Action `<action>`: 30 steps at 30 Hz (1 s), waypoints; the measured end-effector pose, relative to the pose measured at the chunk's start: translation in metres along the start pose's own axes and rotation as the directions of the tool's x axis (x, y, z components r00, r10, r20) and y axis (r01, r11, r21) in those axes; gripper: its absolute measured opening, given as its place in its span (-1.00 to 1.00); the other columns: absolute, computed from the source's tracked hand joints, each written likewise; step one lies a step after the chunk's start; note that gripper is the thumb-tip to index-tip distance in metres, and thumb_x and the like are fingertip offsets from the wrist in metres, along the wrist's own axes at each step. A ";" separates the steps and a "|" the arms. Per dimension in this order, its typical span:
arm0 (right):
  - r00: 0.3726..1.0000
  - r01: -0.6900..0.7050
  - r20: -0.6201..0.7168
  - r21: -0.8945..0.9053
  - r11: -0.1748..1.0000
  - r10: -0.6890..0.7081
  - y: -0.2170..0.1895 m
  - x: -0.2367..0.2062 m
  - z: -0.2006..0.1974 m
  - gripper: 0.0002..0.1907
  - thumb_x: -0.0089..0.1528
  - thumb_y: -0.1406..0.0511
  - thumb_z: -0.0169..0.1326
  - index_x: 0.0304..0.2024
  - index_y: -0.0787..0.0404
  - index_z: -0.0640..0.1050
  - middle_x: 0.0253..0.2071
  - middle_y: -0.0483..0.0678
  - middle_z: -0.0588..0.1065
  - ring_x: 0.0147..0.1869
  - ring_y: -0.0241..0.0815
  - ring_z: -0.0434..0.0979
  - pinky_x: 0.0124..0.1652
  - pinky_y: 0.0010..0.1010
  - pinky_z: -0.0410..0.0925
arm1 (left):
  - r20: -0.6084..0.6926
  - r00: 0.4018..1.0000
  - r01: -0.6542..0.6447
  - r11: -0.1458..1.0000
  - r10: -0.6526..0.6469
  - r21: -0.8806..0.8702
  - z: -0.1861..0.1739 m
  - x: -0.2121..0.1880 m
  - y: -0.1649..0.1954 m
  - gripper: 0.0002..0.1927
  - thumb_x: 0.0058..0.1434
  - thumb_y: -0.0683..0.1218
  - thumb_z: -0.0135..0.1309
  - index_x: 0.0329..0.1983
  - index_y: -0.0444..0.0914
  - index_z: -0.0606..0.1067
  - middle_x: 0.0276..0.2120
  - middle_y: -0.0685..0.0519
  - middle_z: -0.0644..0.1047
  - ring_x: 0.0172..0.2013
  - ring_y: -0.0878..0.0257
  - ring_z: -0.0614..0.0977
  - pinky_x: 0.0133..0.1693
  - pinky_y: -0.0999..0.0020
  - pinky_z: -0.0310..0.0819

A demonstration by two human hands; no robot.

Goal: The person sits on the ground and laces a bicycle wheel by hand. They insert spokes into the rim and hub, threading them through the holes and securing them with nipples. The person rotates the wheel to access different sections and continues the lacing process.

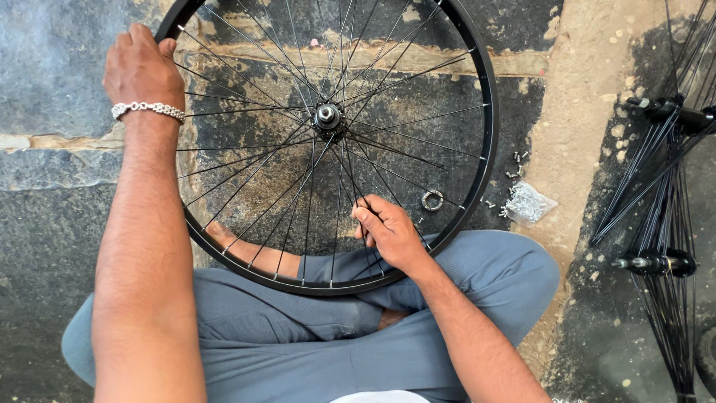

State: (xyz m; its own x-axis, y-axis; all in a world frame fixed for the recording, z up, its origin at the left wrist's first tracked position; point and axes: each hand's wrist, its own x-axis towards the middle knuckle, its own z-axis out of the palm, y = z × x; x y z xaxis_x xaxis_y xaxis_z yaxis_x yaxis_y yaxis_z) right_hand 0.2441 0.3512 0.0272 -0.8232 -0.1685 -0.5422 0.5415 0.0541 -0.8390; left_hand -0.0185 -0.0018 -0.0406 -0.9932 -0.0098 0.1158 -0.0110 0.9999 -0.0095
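Note:
A black bicycle wheel rim (488,142) with thin crossed spokes and a silver hub (327,116) rests on my crossed legs in grey trousers. My left hand (139,63), with a silver chain bracelet at the wrist, grips the rim at its upper left. My right hand (388,227) reaches in among the spokes near the lower right of the rim, fingers pinched on a spoke.
A metal ring (432,200) lies on the stone floor inside the wheel. A small clear bag of spoke nipples (526,203) and loose ones lie right of the rim. Bundles of black spoked hubs (664,186) lie at the far right.

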 end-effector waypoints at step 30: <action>1.000 -0.007 0.005 -0.043 0.999 0.007 0.010 0.005 0.003 -0.76 0.41 0.22 -0.06 -0.19 0.26 0.52 -0.47 -0.13 0.50 -0.49 -0.45 0.40 -0.45 -0.59 0.30 | 0.026 0.999 -0.011 0.941 0.021 -0.339 -0.007 0.047 0.028 -0.77 0.37 -0.02 0.16 -0.02 -0.23 0.50 -0.14 -0.07 0.55 -0.09 0.02 0.58 -0.03 0.06 0.48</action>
State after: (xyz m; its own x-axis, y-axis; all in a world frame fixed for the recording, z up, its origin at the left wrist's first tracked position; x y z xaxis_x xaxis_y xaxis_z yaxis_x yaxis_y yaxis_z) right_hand 0.2456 0.3478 0.0164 -0.8185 -0.1730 -0.5478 0.5391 0.0978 -0.8365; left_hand -0.0645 0.0260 -0.0286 -0.9959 0.0113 0.0895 0.0401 0.9444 0.3264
